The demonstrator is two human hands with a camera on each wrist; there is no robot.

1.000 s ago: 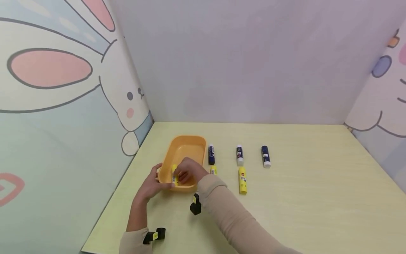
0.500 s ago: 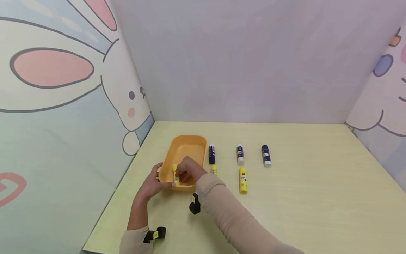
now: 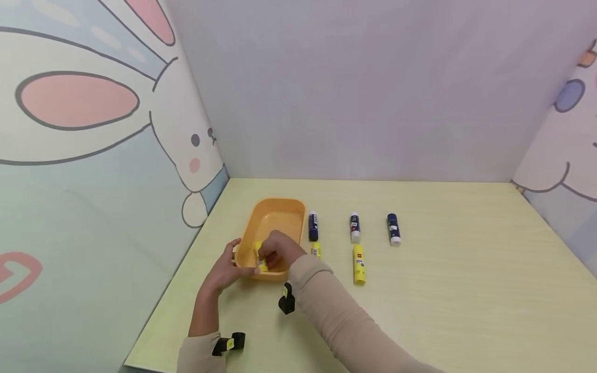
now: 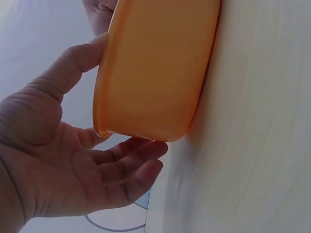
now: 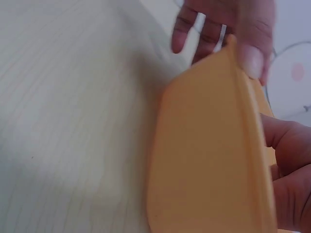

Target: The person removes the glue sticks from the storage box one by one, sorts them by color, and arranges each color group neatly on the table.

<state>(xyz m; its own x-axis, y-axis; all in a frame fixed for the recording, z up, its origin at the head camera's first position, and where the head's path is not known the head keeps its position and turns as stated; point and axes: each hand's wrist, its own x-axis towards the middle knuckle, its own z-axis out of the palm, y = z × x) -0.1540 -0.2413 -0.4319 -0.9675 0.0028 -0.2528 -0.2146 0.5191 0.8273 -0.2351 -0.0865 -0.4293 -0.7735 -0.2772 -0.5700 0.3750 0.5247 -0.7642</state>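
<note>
An orange plastic bin stands on the table's left side. My left hand grips its near left corner, the thumb over the rim and the other fingers against the outer wall, as the left wrist view shows. Inside the bin, my right hand reaches down with curled fingers and holds a yellow glue stick close to the near left end. Part of that stick is covered by the fingers. In the right wrist view, the bin's outer wall hides the glue stick, and only some right-hand fingers show past the rim.
Right of the bin lie two yellow glue sticks, one partly behind the right forearm, the other farther right. Three navy-and-white glue sticks form a row behind them. A cartoon-printed wall borders the table's left edge.
The yellow glue stick in the bin has turned slightly, its near end shifting right. Both hands keep their places; the whole view has drifted a little.
</note>
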